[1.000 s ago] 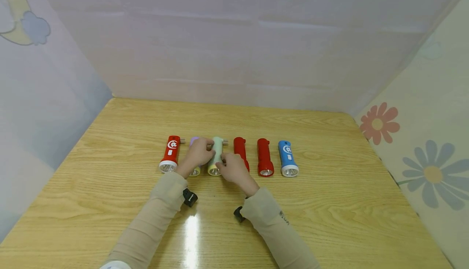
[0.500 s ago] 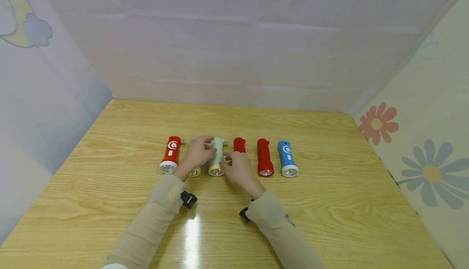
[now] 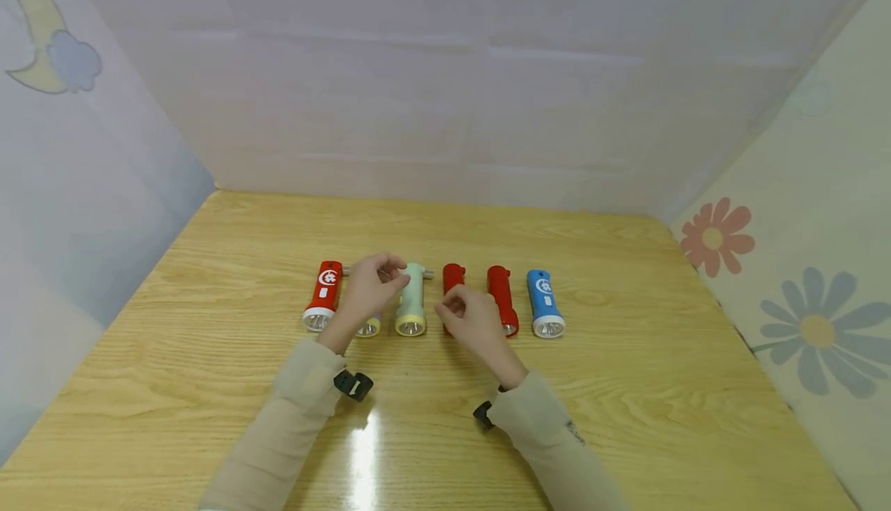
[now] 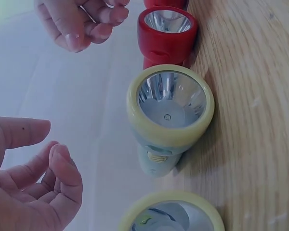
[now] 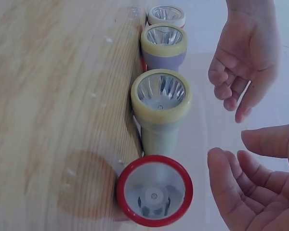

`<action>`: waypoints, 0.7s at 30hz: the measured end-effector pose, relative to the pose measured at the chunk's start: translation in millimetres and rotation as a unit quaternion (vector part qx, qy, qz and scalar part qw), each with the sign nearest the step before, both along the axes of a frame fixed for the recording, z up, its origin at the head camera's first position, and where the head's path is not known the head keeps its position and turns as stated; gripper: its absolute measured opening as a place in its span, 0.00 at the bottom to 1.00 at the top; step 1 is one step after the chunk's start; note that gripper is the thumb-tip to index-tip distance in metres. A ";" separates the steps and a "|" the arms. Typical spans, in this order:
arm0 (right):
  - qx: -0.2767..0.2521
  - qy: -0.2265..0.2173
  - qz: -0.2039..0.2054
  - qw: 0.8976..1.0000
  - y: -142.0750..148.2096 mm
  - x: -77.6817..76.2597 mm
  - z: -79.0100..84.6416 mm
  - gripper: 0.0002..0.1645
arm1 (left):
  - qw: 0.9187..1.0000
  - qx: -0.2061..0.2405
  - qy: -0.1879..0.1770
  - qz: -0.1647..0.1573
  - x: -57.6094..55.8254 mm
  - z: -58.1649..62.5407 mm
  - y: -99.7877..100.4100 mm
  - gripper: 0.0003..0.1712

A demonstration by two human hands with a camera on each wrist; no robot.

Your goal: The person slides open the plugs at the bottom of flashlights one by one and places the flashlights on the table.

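A pale green flashlight (image 3: pixel 412 299) with a yellow head lies on the table between the hands. My left hand (image 3: pixel 373 288) hovers above the purple flashlight (image 3: pixel 369 328), mostly hiding it, its fingers loosely bent around nothing. My right hand (image 3: pixel 476 325) hangs over a red flashlight (image 3: pixel 453 274), covering its lower part, and likewise holds nothing. In the left wrist view a gap shows between the left thumb and fingers, apart from the green flashlight (image 4: pixel 171 106). The right wrist view shows the right hand (image 5: pixel 260 178) beside the red-rimmed flashlight (image 5: pixel 154 192), not touching it.
A red flashlight with a white head (image 3: pixel 325 294) lies at the row's left end. Another red flashlight (image 3: pixel 500 287) and a blue one (image 3: pixel 545 302) lie to the right. The wooden table (image 3: pixel 661 403) meets a pale wall covering (image 3: pixel 445 109) behind.
Both hands have drawn away from the green flashlight. My right hand has moved right, over the red flashlights; my left hand has lifted slightly leftward. The flashlights stay in place.
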State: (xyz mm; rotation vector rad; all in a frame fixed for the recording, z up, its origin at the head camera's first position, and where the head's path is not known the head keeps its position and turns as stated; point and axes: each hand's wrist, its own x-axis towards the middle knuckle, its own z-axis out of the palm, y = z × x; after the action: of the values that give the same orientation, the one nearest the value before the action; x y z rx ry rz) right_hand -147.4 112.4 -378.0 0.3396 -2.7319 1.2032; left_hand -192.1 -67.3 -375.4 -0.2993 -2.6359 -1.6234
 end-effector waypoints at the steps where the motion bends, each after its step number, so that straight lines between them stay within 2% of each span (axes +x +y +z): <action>1: 0.000 0.005 -0.002 1.000 1.8 0.6 -0.5 0.06 | 1.000 0.002 0.002 -0.001 1.4 0.5 0.0 0.09; 10: 0.004 0.004 -0.007 1.000 16.4 6.7 -2.6 0.12 | 1.000 0.016 0.023 -0.014 10.7 0.1 -0.4 0.06; 14: 0.010 0.010 -0.003 1.000 21.7 7.7 -3.1 0.14 | 1.000 0.022 0.019 -0.012 13.8 -0.4 -0.2 0.05; 21: -0.013 -0.021 -0.001 1.000 30.9 10.6 -2.6 0.14 | 0.999 0.024 0.013 -0.029 16.2 -3.8 0.9 0.04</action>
State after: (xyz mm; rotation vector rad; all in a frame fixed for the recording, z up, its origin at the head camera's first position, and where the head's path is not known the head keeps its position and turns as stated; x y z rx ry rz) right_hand -136.8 143.3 -380.6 0.3136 -2.7484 1.2572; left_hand -175.9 -66.5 -379.2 -0.3954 -2.5887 -1.6837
